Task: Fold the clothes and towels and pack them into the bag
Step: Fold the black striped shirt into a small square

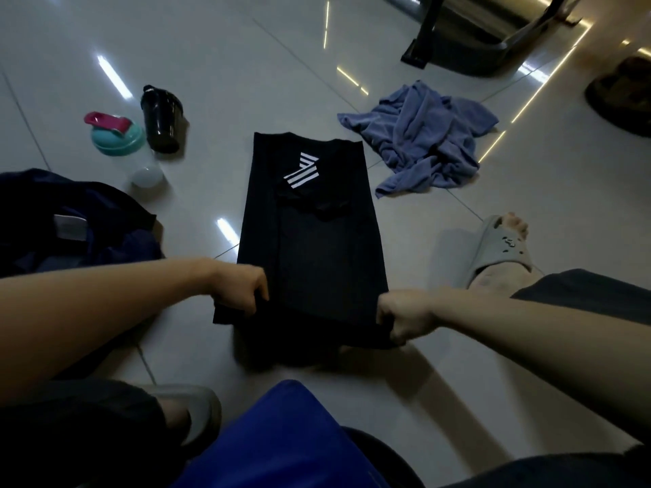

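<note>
Shirt (310, 241), black, lies on the floor (218, 65) straight ahead, folded lengthwise into a long narrow strip. The collar end is far. A sleeve with white stripes is folded across the upper part.

The near end is raised off the tiles. The left hand (243, 288) pinches the near left corner, fingers curled round the hem. The right hand (405, 317) grips the near right corner in a closed fist. The cloth is pulled fairly flat between the two hands, and the rest of the strip is flat on the floor.

Towel (422, 139), blue-grey, is crumpled and unfolded, just right of the shirt's far end and apart from it.

Left of the shirt a black bottle (162, 118) and a clear shaker bottle (118, 135) with a teal-and-pink lid both lie on their sides, close together. Nearer on the left is a dark navy fabric heap (70, 223) with a grey tag. I cannot tell whether that is the bag.

Bright blue fabric (281, 434) sits at the bottom centre, close to the body. There is a grey slipper (507, 248) on the right foot, right of the shirt. Dark furniture legs (426, 33) stand at top right.
</note>
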A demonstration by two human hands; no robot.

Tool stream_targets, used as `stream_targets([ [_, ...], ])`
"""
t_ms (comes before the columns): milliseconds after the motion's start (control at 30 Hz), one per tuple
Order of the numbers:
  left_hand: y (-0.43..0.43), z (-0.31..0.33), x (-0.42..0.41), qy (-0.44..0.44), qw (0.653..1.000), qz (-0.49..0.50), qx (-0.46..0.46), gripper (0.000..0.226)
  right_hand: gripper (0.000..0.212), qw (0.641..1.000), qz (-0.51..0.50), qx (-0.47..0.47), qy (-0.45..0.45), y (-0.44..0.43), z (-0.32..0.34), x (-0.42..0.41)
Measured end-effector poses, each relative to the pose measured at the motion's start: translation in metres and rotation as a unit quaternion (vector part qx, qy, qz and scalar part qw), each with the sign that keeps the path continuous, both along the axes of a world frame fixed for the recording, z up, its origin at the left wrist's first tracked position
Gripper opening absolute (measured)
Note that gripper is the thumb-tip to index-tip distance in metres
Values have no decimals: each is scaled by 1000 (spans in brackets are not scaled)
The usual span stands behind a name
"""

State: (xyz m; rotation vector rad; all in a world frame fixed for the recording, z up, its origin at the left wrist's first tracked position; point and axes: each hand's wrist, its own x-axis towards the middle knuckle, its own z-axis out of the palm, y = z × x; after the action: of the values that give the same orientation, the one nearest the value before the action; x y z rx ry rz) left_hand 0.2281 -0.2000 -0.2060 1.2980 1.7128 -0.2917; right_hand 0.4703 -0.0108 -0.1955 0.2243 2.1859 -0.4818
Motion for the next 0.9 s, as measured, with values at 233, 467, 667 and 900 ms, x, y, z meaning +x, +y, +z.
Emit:
stream_targets([
  [233, -15, -9, 23, 4, 998, -41, -44, 11, 8, 997, -14, -24, -79, -7, -17, 8],
  [467, -22, -6, -10, -26, 997, 61, -44, 11, 20, 985, -128, -58, -105, 8, -4, -9],
  [667, -8, -1, -40, -8, 990, 137, 23, 22, 20, 972, -228, -49, -2, 43, 10, -37],
  [900, 5, -8, -55, 109, 981, 116, 115, 36, 38, 979, -193, -63, -14, 72, -4, -100],
])
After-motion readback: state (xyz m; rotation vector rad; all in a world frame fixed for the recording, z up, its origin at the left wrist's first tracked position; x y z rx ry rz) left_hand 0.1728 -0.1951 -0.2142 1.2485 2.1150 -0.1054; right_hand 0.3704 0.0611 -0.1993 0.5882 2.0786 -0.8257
